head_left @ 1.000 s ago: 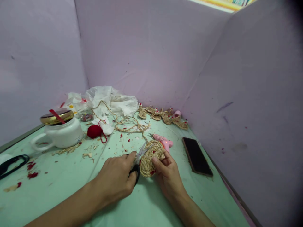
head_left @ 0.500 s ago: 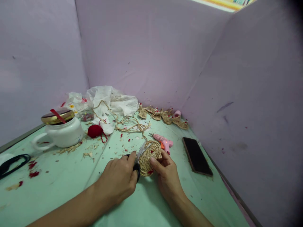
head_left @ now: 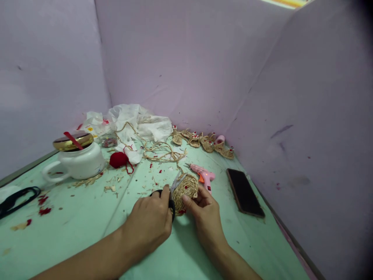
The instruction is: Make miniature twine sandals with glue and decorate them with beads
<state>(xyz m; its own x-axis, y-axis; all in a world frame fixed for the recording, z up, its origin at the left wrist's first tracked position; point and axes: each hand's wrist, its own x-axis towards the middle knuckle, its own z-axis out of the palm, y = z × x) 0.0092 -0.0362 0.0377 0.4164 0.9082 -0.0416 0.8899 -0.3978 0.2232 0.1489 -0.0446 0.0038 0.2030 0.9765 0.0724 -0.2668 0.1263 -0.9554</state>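
Note:
A pair of black-handled scissors [head_left: 173, 206] is gripped in my left hand [head_left: 153, 217], its fingers closed round the handles. The blades lie along the left edge of a coiled straw-rope piece [head_left: 186, 189], oval and tan with bits of red on it. My right hand [head_left: 205, 214] pinches that coil from its right side, thumb on the near face and fingers behind. From the top of the coil a strand of rope [head_left: 163, 152] runs back to a loose tangle. Just behind my right fingers lies a pink glue gun [head_left: 204, 174].
A dark phone [head_left: 244, 192] lies at the right. Small woven slippers [head_left: 207, 144] line the back wall. At left stand a white mug [head_left: 83, 161] with a gold lid, red yarn [head_left: 119, 160], a plastic bag [head_left: 154, 128] and a black cable [head_left: 17, 198]. Scraps litter the green cloth.
The view has shifted slightly, so the whole scene sits a little further right. The coil has turned slightly in my right hand; both hands keep their holds.

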